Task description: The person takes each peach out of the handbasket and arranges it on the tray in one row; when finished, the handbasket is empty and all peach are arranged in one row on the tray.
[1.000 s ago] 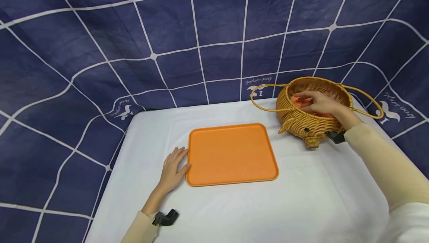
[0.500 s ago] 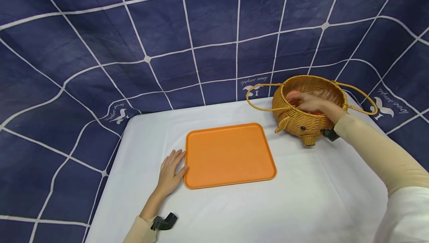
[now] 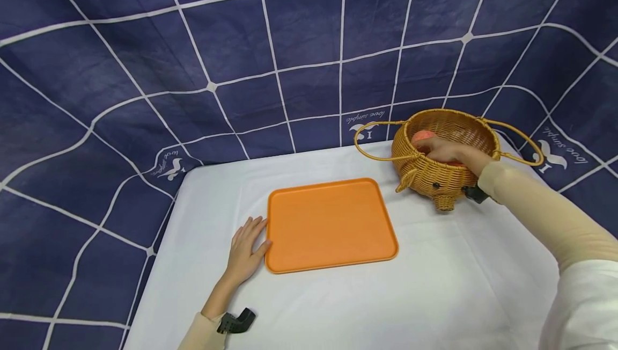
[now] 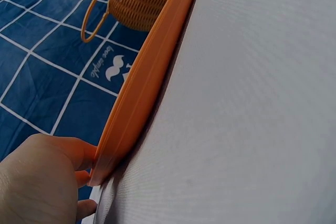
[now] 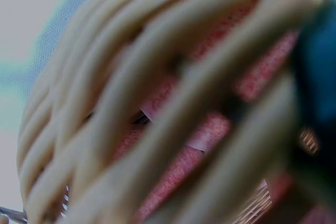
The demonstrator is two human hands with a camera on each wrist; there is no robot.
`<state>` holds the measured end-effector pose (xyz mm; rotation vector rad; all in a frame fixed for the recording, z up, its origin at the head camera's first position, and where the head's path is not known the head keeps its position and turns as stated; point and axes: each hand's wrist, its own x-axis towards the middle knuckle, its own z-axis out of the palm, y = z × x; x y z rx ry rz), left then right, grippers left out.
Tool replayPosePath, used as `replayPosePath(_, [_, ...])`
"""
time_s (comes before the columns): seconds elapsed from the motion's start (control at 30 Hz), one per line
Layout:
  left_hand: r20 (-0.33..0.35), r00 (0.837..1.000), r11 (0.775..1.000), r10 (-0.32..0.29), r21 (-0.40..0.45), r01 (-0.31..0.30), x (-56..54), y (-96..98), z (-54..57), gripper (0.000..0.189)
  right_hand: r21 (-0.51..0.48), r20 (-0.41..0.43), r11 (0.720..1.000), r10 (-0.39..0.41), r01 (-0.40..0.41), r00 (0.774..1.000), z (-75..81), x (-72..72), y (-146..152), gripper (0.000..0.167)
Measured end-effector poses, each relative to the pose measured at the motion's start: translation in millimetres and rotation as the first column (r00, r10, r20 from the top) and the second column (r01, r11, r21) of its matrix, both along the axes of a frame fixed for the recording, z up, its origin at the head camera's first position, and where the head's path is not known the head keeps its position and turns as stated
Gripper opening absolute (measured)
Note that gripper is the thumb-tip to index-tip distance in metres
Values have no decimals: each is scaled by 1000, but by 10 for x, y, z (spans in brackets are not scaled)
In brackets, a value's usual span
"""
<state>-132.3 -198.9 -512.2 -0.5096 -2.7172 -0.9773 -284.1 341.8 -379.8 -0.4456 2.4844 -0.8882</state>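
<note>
My left hand (image 3: 245, 253) lies on the white cloth with relaxed fingers, fingertips and thumb right at the left edge of the orange tray (image 3: 333, 226). In the left wrist view, the thumb and fingers (image 4: 76, 150) touch the end of the tray's raised rim. My right hand (image 3: 444, 150) reaches over the front rim into a pig-shaped wicker basket (image 3: 420, 175). Its fingertips are at a rounded coral-red thing (image 3: 423, 135), partly hidden by the hand and rim; I cannot tell whether they grip it. Through the weave, the right wrist view shows red, white-speckled surfaces (image 5: 210, 129).
Two hoop handles stick out sideways from the basket, the left handle (image 3: 369, 154) toward the tray. A dark blue curtain (image 3: 309, 55) with white lines hangs behind the table. White cloth (image 3: 338, 307) covers the table in front of the tray.
Inside the basket my right hand has sunk a little lower at the coral-red thing, which now shows as a rounded top. The head view has shifted slightly; my left hand stays at the tray.
</note>
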Motion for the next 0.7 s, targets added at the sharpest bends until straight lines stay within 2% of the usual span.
replayPosePath(0.17, [-3, 1000, 1000, 4, 0, -4, 0, 0, -5, 53, -1, 9, 1000, -7, 7, 1000, 0, 3, -2, 58])
replayPosePath(0.3, [-17, 1000, 1000, 4, -6, -4, 0, 1, -7, 53, -6, -15, 1000, -16, 16, 1000, -11, 8, 7, 57])
replayPosePath(0.47, [-26, 1000, 1000, 5, -14, -6, 0, 8, 0, 53, -39, -57, 996, -80, 78, 995, -13, 38, 36, 55])
replayPosePath(0.7, [4, 1000, 1000, 9, -8, -9, 7, 11, 22, 53, -110, -76, 987, -129, 120, 989, 96, 137, 63, 57])
